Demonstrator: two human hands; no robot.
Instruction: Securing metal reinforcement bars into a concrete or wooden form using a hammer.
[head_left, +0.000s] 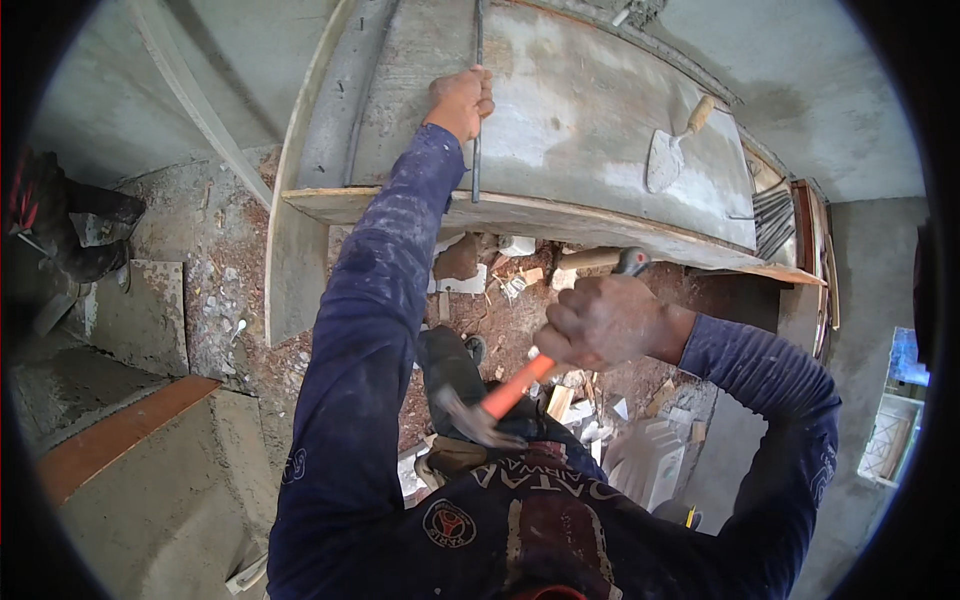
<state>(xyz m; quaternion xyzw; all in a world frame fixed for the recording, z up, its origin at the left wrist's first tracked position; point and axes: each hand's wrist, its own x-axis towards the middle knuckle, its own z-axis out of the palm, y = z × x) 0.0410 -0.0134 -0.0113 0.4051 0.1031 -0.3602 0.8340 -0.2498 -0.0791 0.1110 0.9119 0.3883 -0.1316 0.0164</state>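
Nearest the camera, a dark blue long-sleeved shirt [390, 560] is seen along the lower edge, its sleeves marked with pale dust. From it the left arm is stretched forward over a grey worktop [580, 110], and a thin metal rod [477, 160] is clasped in the left grip [460, 103], the fingers being curled tightly about it. The rod is pointed roughly toward the body, and its near end is seen at the wooden front plank [620, 232] by which the worktop is edged; whether the plank is touched by it cannot be told. By the right grip [605, 325], which is closed around the orange handle, a hammer [518, 388] is held in front of the worktop, above the littered floor [470, 300]; its metal head, slightly blurred, is turned down toward the shirt. On the worktop, toward the right, a trowel [665, 160] with a wooden handle is laid, well apart from the left grip. Beyond it, at the right end, a bundle of dark rods [770, 222] is gathered. At the left end, an upright board [297, 275] is stood beside the plank. The floor below is strewn with broken stone and wood scraps. Farther left, the dark-clothed legs of another person [95, 225] are partly shown, and nearer, at the lower left, a reddish-brown plank [125, 435] is seen lying.
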